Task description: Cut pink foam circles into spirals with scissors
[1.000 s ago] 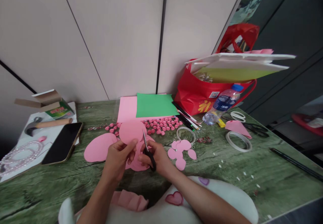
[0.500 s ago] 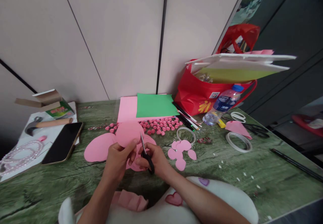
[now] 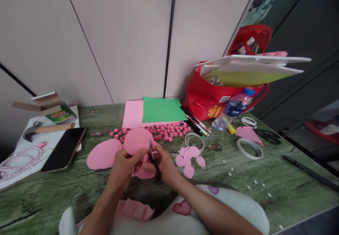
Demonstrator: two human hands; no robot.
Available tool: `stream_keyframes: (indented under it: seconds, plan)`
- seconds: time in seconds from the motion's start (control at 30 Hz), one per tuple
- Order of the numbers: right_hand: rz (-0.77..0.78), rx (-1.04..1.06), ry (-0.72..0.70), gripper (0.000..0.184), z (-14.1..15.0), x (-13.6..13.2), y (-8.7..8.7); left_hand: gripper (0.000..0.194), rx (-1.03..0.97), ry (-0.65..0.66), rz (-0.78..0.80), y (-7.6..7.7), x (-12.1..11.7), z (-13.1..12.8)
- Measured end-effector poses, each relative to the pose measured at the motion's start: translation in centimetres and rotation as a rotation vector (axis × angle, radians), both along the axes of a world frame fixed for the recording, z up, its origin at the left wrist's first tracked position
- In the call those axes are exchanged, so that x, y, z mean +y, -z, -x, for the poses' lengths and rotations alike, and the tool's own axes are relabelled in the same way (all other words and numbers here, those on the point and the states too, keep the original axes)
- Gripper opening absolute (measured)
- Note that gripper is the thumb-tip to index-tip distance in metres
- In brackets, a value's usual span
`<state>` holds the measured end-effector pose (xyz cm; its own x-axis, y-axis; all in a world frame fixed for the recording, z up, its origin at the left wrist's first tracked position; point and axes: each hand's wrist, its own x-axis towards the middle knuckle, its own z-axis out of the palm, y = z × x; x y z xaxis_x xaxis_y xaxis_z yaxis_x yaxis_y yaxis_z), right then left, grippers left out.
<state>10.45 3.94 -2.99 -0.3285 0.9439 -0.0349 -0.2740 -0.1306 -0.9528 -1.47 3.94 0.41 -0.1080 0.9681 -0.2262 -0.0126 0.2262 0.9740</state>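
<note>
My left hand (image 3: 126,166) pinches the lower right edge of a round pink paper piece (image 3: 137,141) and holds it raised above the table. In my right hand (image 3: 163,164) is a pair of scissors (image 3: 155,164) with black handles, its blades pointing up at the right edge of that paper. Whether the blades touch the paper I cannot tell. Below and behind my hands lie more pink paper rounds, partly hidden, and a large pink oval (image 3: 103,154) to the left. Small pink petal shapes (image 3: 188,171) lie right of my right hand.
Behind my hands are many small pink rolled pieces (image 3: 169,131), a green sheet (image 3: 162,109) and pens. A red bag (image 3: 201,97), a water bottle (image 3: 233,109) and tape rolls (image 3: 249,148) stand or lie right. A phone (image 3: 63,150), hammer (image 3: 53,128) and open box (image 3: 60,113) lie left.
The round paper shifts slightly left and then back right in my left hand. The scissors stay close to its right edge, tilting a little. The objects around stay put.
</note>
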Motion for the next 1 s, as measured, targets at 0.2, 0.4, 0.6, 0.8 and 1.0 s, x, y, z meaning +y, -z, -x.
stream_keyframes:
  seconds: [0.2,0.4,0.6,0.8,1.0]
  plan:
    - [-0.003,-0.010,0.004,0.043,-0.04,0.01,0.03,0.030,0.004,-0.003,0.002,0.09,0.06,-0.03]
    - [-0.013,0.004,-0.002,0.040,-0.02,0.09,0.18,0.034,0.051,0.026,-0.027,0.30,0.08,0.24]
    - [0.025,0.010,0.017,0.039,0.08,0.01,-0.05,0.032,0.068,0.021,-0.027,0.07,0.03,0.27]
    - [0.053,0.031,0.008,0.038,0.07,0.02,0.07,0.033,0.034,0.033,-0.040,0.14,0.12,0.27]
    - [0.056,0.020,0.011,0.039,0.08,0.00,-0.05,0.034,0.078,0.023,-0.025,-0.19,0.05,0.18]
